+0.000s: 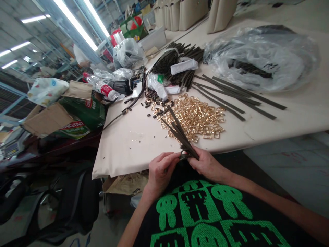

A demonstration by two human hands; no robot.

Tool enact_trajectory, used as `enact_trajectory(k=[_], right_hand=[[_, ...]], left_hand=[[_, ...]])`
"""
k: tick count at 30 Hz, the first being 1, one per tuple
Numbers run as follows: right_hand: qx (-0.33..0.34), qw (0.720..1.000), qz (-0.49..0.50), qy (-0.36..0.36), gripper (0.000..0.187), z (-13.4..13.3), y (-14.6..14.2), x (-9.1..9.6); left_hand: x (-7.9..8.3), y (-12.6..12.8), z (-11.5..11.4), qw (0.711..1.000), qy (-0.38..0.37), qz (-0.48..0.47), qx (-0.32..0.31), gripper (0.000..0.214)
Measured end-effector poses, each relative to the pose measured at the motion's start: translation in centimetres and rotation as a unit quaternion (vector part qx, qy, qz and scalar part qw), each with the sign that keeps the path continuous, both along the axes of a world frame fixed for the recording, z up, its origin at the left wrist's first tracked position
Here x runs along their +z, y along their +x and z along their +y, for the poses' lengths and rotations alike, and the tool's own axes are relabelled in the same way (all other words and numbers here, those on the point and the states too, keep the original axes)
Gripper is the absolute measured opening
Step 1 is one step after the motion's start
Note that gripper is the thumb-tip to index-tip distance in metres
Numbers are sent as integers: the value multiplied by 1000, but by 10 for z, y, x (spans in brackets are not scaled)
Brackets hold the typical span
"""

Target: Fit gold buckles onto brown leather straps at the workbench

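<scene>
My right hand [205, 164] is closed round a bundle of dark olive straps [181, 133], whose free ends fan out over the table. Beside it, at the table's front edge, my left hand [163, 168] pinches the end of one strap, which bends in a small loop between the two hands. Whether a buckle sits in that loop is too small to tell. Just beyond the bundle lies a heap of gold rectangular buckles [200, 115]. Several loose straps [239, 94] lie spread to the right of the heap.
A big pile of dark straps [167, 63] lies behind the buckles, near small black pieces [151, 97]. At the back right is a clear plastic bag [288, 61]. A plastic bottle [105, 90] and a green carton [82, 116] stand left. Beige bags [192, 15] line the back.
</scene>
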State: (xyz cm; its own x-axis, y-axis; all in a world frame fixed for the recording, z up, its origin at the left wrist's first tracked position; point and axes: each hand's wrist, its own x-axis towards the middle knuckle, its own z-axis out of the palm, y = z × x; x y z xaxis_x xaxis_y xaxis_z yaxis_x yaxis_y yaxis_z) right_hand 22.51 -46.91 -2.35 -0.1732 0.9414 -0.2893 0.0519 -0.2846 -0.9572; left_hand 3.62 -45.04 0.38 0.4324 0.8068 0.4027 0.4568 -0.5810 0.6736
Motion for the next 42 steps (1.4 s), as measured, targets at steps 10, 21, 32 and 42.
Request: enact_trajectory(k=[10,21,32,42], right_hand=[[11,1000,3,10,25,-3,1,3],[46,957,-227,175,21,-7,13,8],[97,917,-318,219,25,-11,20,5],[89,951,-248,160,18,-12,20,-5]], left_hand=[[1,-1,1,999,27,3,-38,11],[12,14,0,910,-337,-228,83,17],[2,11,-12,831,-473,-284,76,10],[-1,10,-20,819,-480,-308,62,19]])
